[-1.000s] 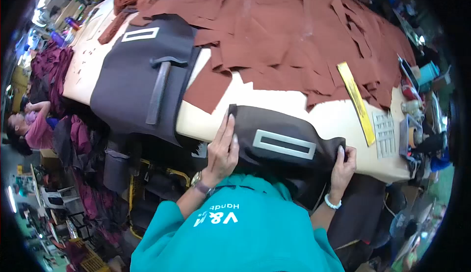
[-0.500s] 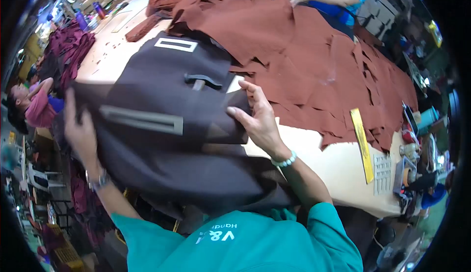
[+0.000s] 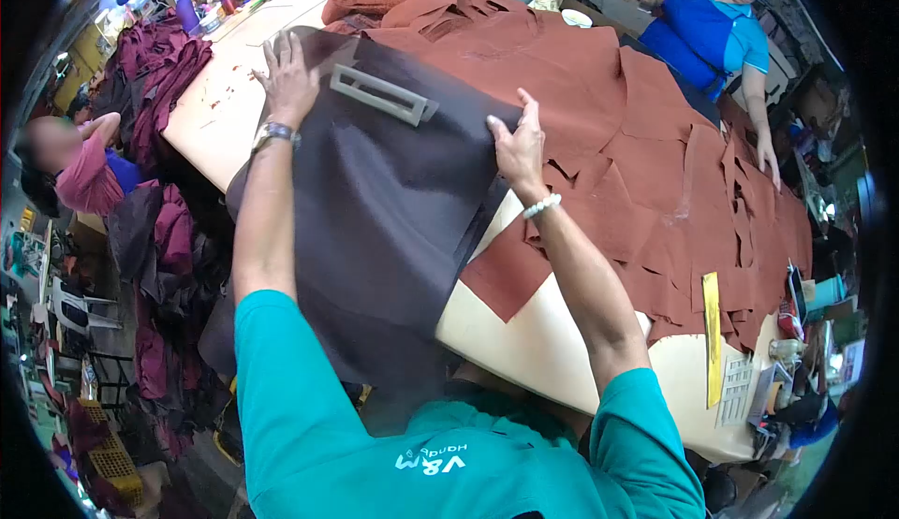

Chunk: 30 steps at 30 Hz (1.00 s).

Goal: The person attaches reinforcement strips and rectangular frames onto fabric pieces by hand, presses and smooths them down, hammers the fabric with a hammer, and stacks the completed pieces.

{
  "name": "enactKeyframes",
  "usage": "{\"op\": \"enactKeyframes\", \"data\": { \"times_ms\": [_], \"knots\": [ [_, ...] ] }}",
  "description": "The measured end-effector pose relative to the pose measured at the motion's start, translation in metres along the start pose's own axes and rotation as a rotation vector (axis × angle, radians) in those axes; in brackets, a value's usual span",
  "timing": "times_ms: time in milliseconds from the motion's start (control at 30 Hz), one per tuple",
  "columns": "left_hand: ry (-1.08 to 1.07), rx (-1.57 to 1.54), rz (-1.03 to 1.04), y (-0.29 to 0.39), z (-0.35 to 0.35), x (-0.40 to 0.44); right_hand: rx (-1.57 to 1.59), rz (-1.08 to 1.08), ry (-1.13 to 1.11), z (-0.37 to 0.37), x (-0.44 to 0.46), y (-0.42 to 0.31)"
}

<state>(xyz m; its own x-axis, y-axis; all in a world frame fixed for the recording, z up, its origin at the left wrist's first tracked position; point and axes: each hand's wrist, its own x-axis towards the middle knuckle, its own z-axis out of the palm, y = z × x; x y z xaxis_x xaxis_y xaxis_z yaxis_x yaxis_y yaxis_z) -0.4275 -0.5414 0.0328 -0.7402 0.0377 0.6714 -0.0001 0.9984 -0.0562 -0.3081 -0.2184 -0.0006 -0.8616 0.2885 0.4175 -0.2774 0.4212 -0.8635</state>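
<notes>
A dark brown leather sheet (image 3: 384,201) spreads in front of me and hangs over the near table edge. My left hand (image 3: 288,79) lies on its far left part with fingers stretched apart. My right hand (image 3: 521,145) has the sheet's far right edge between thumb and fingers. A pale, long rectangular frame (image 3: 379,96) rests on the dark sheet between my hands. Near my right forearm a square reddish-brown leather piece (image 3: 508,271) lies on the table, partly under the dark sheet.
Reddish-brown leather hides (image 3: 646,191) cover the table's far and right side. A yellow strip (image 3: 713,341) lies at the right. Maroon material (image 3: 159,70) is piled at the left. One co-worker (image 3: 712,32) stands at the back right; another person (image 3: 89,168) is at the left.
My left hand has moved up and right across the dark sheet, which now lies farther over. The second pale frame and the dark-handled tool are out of sight. The square reddish-brown piece now shows.
</notes>
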Motion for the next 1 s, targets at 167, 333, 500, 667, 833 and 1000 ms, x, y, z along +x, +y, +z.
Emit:
{"op": "enactKeyframes", "data": {
  "times_ms": [167, 333, 500, 667, 833, 1000],
  "knots": [
    [-0.085, -0.261, -0.181, 0.067, 0.023, -0.045, -0.095, 0.065, 0.026, 0.006, 0.013, 0.022],
    [-0.307, -0.414, -0.222, 0.085, 0.055, -0.084, -0.148, -0.058, 0.054, 0.008, 0.012, 0.046],
    [-0.362, -0.419, -0.203, 0.086, 0.057, -0.063, -0.29, 0.014, 0.054, 0.005, 0.021, 0.037],
    [-0.352, -0.348, -0.166, 0.1, 0.04, -0.056, -0.256, -0.055, -0.001, -0.026, -0.038, 0.034],
    [-0.484, -0.4, -0.19, 0.135, 0.027, -0.065, -0.461, -0.486, -0.223, -0.009, -0.08, 0.025],
    [-0.462, -0.377, -0.246, 0.145, 0.031, -0.063, -0.584, -0.359, -0.336, 0.001, -0.073, 0.037]
  ]
}}
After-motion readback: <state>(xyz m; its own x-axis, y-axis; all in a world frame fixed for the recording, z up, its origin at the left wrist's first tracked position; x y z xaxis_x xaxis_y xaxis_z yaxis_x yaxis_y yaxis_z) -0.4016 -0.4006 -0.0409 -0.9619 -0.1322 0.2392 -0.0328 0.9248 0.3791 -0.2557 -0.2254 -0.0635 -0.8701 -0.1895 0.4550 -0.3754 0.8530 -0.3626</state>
